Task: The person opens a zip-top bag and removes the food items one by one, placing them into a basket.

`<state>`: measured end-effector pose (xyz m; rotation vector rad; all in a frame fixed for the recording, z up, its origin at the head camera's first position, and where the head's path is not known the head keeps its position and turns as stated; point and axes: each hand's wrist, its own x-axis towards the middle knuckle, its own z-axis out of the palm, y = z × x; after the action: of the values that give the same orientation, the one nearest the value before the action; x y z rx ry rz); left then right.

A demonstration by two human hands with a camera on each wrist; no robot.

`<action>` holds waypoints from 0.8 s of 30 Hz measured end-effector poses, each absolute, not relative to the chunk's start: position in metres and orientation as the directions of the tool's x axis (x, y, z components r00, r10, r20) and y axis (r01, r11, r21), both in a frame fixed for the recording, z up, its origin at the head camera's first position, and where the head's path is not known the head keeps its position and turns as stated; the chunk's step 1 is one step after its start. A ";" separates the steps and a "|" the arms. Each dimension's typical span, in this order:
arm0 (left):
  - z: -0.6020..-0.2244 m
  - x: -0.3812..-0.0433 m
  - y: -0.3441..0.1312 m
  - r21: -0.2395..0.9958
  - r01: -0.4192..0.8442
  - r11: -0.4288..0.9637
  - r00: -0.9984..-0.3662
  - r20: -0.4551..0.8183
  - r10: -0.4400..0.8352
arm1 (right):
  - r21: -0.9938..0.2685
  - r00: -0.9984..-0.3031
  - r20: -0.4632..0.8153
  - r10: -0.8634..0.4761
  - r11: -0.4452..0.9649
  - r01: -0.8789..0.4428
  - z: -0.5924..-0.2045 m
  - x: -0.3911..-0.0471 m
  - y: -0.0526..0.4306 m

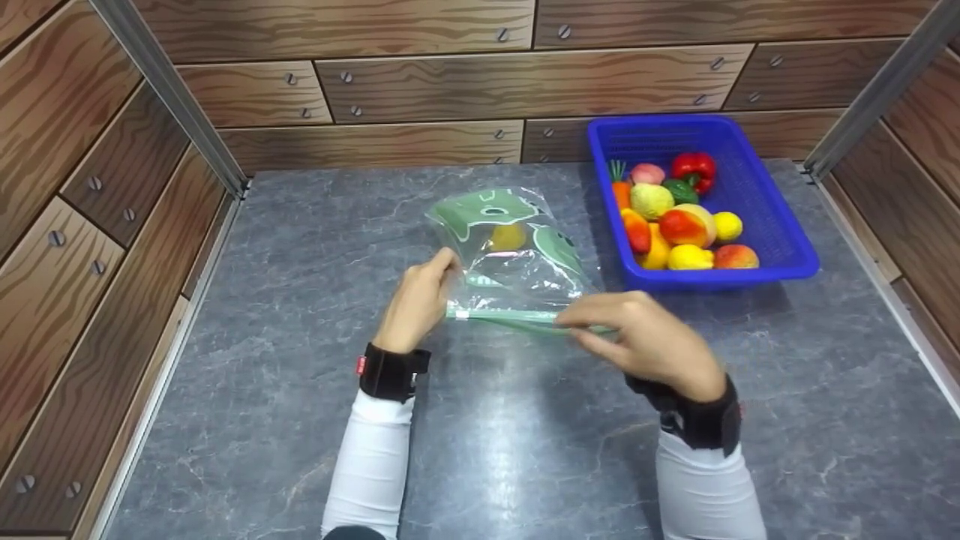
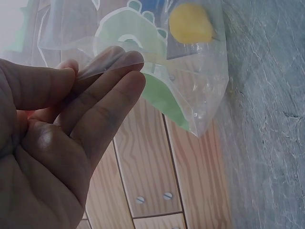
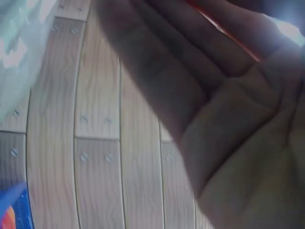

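Observation:
A clear slider zip bag (image 1: 517, 289) with green cartoon prints lies in front of me, its green zip edge towards me. A yellow pear (image 2: 190, 24) is inside it, showing blurred through the plastic in the head view. My left hand (image 1: 420, 304) pinches the bag's left side between thumb and fingers, near the white slider (image 1: 461, 314). At the right part of the zip edge, my right hand (image 1: 649, 341) holds the rim between thumb and forefinger. The right wrist view shows that hand's palm (image 3: 238, 138), but its fingertips are cut off.
A blue plastic basket (image 1: 780, 217) stands at the back right, holding several fruits and vegetables, among them a red pepper (image 1: 694, 171), a lemon (image 1: 690, 257) and a carrot (image 1: 622, 193). Wood-patterned panels (image 1: 420, 90) enclose the grey marbled table (image 1: 300, 247) at the back and sides.

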<state>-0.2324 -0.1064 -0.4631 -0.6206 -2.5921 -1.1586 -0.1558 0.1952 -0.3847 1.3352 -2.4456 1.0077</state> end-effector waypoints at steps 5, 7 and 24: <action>-0.461 -0.233 -0.106 0.655 0.463 0.597 -0.885 0.368 0.283 | -0.481 -0.577 0.320 -0.751 0.396 -0.782 -0.388 -0.156 0.184; -0.460 -0.233 -0.106 0.654 0.464 0.598 -0.885 0.370 0.282 | -0.474 -0.588 0.282 -0.758 0.423 -0.772 -0.388 -0.156 0.180; -0.457 -0.234 -0.101 0.608 0.561 0.562 -0.828 0.429 0.362 | -0.340 -0.767 0.236 -0.597 0.689 -0.640 -0.399 -0.162 0.169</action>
<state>-0.2337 -0.1006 -0.4573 -0.7675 -2.5424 -1.1234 -0.1623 0.1686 -0.3992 1.0246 -2.7885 0.6233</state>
